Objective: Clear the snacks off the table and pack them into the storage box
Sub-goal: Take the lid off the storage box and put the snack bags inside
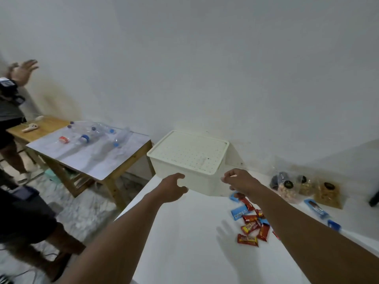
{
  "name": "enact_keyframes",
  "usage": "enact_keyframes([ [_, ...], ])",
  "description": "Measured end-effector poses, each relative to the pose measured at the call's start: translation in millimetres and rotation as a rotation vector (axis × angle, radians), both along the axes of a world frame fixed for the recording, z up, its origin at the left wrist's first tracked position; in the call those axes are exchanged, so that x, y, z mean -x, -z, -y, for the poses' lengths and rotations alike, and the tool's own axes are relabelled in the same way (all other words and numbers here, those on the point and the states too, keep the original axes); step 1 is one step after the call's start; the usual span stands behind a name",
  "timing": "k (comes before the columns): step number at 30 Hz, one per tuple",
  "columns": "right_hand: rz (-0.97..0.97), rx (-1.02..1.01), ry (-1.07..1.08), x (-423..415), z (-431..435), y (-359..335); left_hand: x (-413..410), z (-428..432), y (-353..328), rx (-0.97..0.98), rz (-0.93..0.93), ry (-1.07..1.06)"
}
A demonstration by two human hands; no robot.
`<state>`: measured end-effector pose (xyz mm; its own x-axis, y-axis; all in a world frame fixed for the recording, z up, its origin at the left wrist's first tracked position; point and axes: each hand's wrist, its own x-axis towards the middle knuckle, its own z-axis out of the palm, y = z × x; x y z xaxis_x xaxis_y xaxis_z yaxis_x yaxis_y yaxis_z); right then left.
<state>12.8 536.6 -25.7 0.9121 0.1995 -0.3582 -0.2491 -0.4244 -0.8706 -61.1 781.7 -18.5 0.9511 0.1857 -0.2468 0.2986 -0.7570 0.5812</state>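
Left hand (173,188) half-open at storage box (202,181); right hand (241,180) curled (grip unclear), its forearm hiding some snack packets (249,227).

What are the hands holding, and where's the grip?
Nothing clearly. The left hand spreads open before the storage box; the right hand curls at its near right corner, but a grip cannot be confirmed.

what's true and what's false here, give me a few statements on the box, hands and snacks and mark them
The storage box has its lid on. True.
The left hand holds a red snack. False: it holds no snack and reaches toward the box.
Red and blue snack packets lie on the table right of the box. True.
The clear snack bags are inside the box. False: they stand on the table, right of the box.
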Motion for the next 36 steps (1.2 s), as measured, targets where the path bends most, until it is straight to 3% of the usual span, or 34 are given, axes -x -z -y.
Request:
enact_keyframes([
  [13, 0.056, 0.169, 0.271, -77, -104, 58, -124, -136, 57, 0.056, 0.001, 0.029],
  [22, 0.026, 0.242, 0.367, -119, -120, 95, -208, -170, 106, -0.095, 0.012, -0.081],
  [28, 0.06, 0.308, 0.423, -131, -125, 105, -230, -197, 120, -0.095, -0.015, -0.133],
  [36, 0.046, 0.379, 0.4, -134, -131, 114, -232, -223, 127, -0.03, -0.061, -0.049],
])
